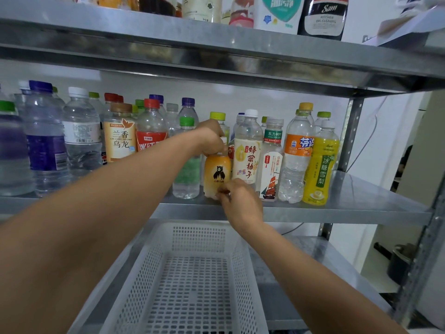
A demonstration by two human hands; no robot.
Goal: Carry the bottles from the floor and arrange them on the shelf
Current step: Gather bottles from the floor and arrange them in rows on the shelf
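A small orange bottle with a black bear on its label (217,173) stands upright at the front of the middle metal shelf (349,208). My left hand (210,137) is closed over its top and hides the cap. My right hand (238,201) touches the bottle's lower right side with its fingertips. Several bottles fill the shelf around it: a clear bottle with a green cap (186,162) on its left, a white bottle with orange characters (248,153) on its right, and a yellow pear-drink bottle (319,169) at the row's right end.
A white perforated plastic basket (192,280) with nothing in it sits on the lower shelf right under my arms. The upper shelf (216,47) carries cleaning-product bottles. A perforated steel upright (350,133) bounds the shelf on the right. Bare shelf surface lies right of the yellow bottle.
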